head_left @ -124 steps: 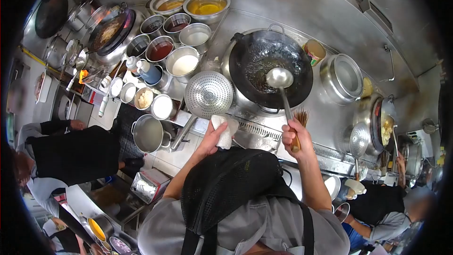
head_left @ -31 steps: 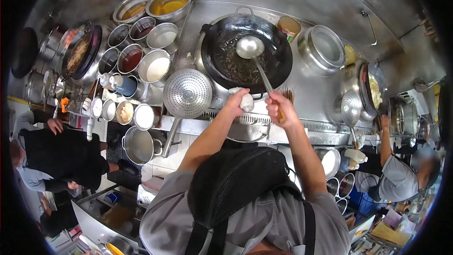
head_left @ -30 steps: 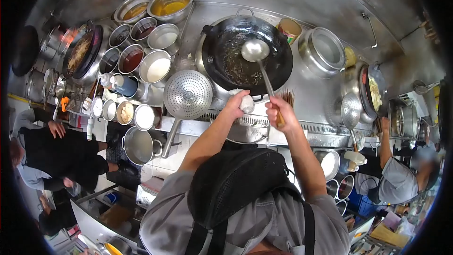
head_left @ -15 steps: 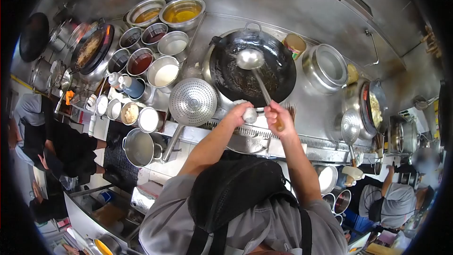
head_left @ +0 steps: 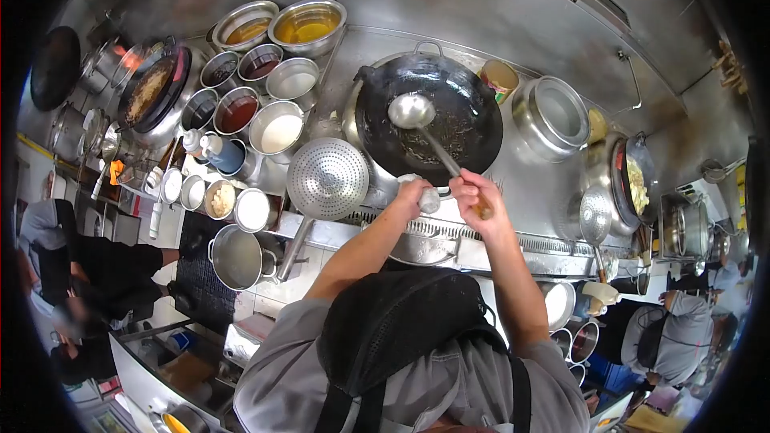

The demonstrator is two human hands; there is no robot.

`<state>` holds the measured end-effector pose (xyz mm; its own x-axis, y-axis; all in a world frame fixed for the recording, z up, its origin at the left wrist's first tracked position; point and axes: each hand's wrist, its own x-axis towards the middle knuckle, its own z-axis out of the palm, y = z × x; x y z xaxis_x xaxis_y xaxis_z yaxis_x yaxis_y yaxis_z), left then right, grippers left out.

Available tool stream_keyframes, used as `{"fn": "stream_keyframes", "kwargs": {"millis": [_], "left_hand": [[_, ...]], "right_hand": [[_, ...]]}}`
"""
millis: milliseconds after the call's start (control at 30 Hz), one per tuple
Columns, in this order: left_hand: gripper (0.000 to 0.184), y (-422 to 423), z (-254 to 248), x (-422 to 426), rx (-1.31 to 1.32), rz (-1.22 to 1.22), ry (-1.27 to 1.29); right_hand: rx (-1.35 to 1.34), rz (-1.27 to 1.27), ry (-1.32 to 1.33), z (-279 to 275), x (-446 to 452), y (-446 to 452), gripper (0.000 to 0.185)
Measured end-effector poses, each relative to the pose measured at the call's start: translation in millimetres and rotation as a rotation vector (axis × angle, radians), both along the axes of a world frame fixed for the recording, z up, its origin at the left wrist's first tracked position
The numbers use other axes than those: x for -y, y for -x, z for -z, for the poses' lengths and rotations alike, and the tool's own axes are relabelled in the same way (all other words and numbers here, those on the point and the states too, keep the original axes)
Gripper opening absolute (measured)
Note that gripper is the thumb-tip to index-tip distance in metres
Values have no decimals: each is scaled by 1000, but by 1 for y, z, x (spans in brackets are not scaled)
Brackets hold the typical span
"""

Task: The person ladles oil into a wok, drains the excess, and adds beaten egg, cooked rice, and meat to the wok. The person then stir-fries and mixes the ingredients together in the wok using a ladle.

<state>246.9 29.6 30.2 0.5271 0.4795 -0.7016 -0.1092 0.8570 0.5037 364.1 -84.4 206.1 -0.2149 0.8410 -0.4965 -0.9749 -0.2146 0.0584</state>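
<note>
A large black wok (head_left: pixel 473 124) sits on the burner in front of me, with a little dark, shiny residue at its bottom. My left hand (head_left: pixel 410 197) is closed on a pale folded cloth (head_left: pixel 430 202) at the wok's near rim; whatever the cloth covers there is hidden. In my right hand (head_left: pixel 480 202) is the wooden handle of a metal ladle (head_left: pixel 412 111). The ladle's bowl hangs over the left part of the wok, and I cannot tell whether it touches the surface. Left of the wok lies a round perforated strainer (head_left: pixel 327 179), its handle pointing towards me.
Metal pots of sauces and powders (head_left: pixel 277 127) crowd the left side, with two oil bowls (head_left: pixel 306 28) behind. A tin can (head_left: pixel 499 78) and a stacked steel pot (head_left: pixel 553 116) stand to the right. Co-workers are at the far left and far right (head_left: pixel 678 337).
The ladle's bowl has shifted left and slightly towards me inside the wok. My right hand has hardly moved, and my left hand keeps its grip at the rim.
</note>
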Motion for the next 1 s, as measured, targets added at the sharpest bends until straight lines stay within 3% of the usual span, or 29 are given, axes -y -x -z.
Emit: {"fn": "stream_keyframes", "kwargs": {"millis": [133,167,267,333,400,467,500,533,600,633,667,833,1000], "left_hand": [[7,-4,27,-5,38,-12,67],[5,-5,23,-3,20,-36,43],[5,4,-1,4,-4,-58,54],[12,7,-18,4,23,-47,72],[22,13,-29,4,77,-29,88],[21,19,-34,-2,179,27,232],[20,18,-54,0,154,22,256],[19,16,-65,2,129,15,280],[13,15,-31,-5,87,39,182],[11,14,-24,-8,32,52,159],[9,14,-16,-9,-11,69,141],[11,10,-22,-4,-55,10,126],[17,18,-7,-9,-12,47,165]], "right_hand": [[694,3,-9,14,13,11,17],[699,-11,22,9,24,11,20],[582,-65,137,-44,58,12,16],[390,-126,118,-50,62,-7,14],[197,-171,63,-42,63,-34,13],[-3,-202,-36,-9,47,-64,12],[2,-218,2,12,37,-76,25],[306,-243,-14,17,31,-76,33],[913,-283,-48,27,23,-69,51],[1654,-472,-112,51,29,-75,70],[2190,-476,-172,71,36,-88,71],[2340,-437,-209,-11,96,-118,70],[2398,-376,-121,22,151,-120,73]]}}
